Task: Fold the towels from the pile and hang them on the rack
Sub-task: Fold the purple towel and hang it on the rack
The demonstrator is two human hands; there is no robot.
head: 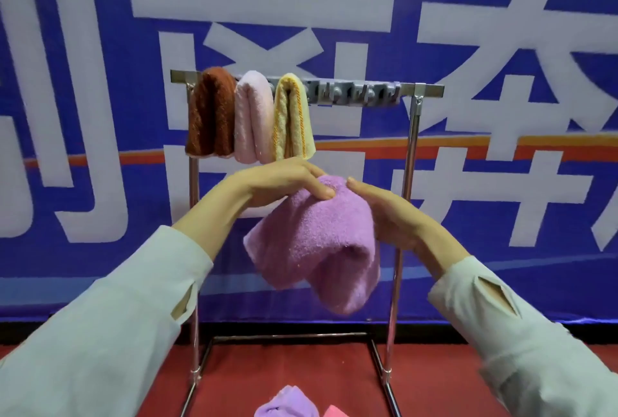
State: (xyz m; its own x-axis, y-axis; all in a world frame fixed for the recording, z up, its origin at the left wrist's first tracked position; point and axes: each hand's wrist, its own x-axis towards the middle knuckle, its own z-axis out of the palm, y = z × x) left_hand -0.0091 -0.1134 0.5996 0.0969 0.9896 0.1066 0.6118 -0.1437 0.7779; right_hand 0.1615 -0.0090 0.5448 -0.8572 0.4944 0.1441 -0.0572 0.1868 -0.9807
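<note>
A folded purple towel (317, 242) hangs in the air in front of the metal rack (411, 156), below its top bar. My left hand (281, 182) holds its upper left, thumb pressed on top. My right hand (384, 212) lies along its right side with the fingers straight, supporting the fold. On the bar's left part hang a brown towel (210, 112), a pale pink towel (252, 122) and a yellow towel (294, 119), each folded over the bar side by side.
A grey strip of hooks (354, 94) covers the bar's free right half. On the red floor at the bottom edge lie a lilac towel (287, 406) and a pink towel (337, 411). A blue banner (100, 115) with white characters fills the background.
</note>
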